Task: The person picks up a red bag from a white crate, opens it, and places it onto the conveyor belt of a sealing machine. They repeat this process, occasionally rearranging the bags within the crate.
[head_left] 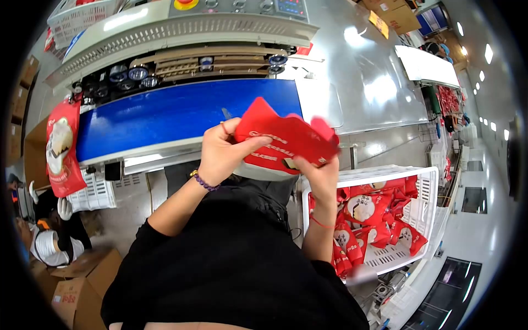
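Observation:
A red printed pouch (283, 137) is held up in front of my body, its top edge uneven and its right end blurred. My left hand (223, 151) pinches the pouch's left side, thumb lying across the front. On the lower right of the same pouch, my right hand (322, 176) is closed. Behind the pouch runs a blue conveyor belt (165, 113). Another red pouch (61, 148) hangs at the belt's left end. To the right of my right hand, a white basket (432, 203) holds several red pouches (366, 209).
A sealing machine with rollers (137, 72) and a red stop button (186, 3) stands behind the belt. A metal table (379, 104) is at the right. Cardboard boxes (71, 297) and a person in gloves (52, 242) are at the lower left.

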`<state>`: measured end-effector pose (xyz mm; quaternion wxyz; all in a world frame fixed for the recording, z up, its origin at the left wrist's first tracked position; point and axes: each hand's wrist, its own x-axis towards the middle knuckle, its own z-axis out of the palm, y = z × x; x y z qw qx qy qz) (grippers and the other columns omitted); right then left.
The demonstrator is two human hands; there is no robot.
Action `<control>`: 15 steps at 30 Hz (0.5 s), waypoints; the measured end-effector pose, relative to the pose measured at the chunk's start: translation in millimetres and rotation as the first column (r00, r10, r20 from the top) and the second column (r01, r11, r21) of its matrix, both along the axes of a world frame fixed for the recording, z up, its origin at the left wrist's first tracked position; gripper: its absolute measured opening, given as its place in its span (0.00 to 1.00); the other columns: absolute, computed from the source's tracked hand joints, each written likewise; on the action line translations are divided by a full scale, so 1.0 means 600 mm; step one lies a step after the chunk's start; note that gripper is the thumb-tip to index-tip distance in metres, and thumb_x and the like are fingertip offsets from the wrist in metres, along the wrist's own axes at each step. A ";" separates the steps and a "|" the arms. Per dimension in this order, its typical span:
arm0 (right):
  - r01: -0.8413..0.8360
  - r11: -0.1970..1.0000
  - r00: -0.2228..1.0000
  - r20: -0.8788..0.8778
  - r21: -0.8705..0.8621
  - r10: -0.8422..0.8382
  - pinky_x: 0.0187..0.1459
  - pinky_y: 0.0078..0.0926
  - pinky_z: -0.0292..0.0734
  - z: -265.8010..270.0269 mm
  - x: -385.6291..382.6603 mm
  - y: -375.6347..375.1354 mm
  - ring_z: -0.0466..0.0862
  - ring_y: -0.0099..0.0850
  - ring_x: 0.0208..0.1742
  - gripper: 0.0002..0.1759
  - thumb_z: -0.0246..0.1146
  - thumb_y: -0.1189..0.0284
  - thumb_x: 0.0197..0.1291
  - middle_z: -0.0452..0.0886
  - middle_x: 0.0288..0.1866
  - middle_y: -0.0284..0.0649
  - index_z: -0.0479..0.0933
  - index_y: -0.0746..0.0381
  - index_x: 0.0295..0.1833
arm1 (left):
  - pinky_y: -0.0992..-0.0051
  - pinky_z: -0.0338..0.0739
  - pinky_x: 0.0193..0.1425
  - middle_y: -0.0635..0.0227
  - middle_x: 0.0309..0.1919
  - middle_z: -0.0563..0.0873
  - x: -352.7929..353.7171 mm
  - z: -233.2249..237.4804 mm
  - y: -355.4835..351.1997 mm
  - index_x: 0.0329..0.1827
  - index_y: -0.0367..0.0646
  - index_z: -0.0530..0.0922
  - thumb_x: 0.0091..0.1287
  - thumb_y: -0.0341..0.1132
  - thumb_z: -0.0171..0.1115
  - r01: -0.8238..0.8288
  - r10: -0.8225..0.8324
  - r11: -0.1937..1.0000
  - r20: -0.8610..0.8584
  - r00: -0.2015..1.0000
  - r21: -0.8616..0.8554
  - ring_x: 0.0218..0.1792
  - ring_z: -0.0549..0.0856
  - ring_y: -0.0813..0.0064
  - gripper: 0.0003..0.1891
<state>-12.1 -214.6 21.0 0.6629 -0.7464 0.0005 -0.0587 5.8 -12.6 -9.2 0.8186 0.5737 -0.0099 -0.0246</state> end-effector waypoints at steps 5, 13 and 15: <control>0.102 0.912 0.980 -0.198 0.398 -0.023 0.47 0.24 0.79 -0.059 0.022 -0.066 0.83 0.25 0.41 0.21 0.69 0.85 0.49 0.83 0.42 0.34 0.78 0.65 0.51 | 0.82 0.79 0.43 0.70 0.36 0.88 0.022 -0.023 0.024 0.45 0.33 0.84 0.67 0.29 0.65 0.326 -0.330 0.938 -0.014 0.944 -0.119 0.37 0.83 0.86 0.09; 0.303 0.795 0.952 0.202 -0.526 -0.229 0.35 0.15 0.70 -0.045 0.109 -0.171 0.72 0.15 0.31 0.10 0.66 0.74 0.64 0.82 0.28 0.31 0.83 0.70 0.46 | 0.79 0.73 0.36 0.72 0.30 0.85 0.142 -0.065 -0.048 0.35 0.34 0.85 0.66 0.42 0.68 -0.026 -0.072 0.840 0.160 0.985 0.542 0.32 0.79 0.87 0.16; 0.282 0.905 0.959 0.132 -0.320 -0.252 0.34 0.15 0.71 -0.056 0.169 -0.206 0.73 0.14 0.31 0.10 0.66 0.74 0.64 0.83 0.29 0.32 0.84 0.70 0.45 | 0.78 0.72 0.30 0.74 0.20 0.80 0.171 -0.074 -0.102 0.33 0.34 0.85 0.65 0.43 0.68 0.024 -0.024 0.967 -0.004 1.000 0.253 0.22 0.76 0.82 0.16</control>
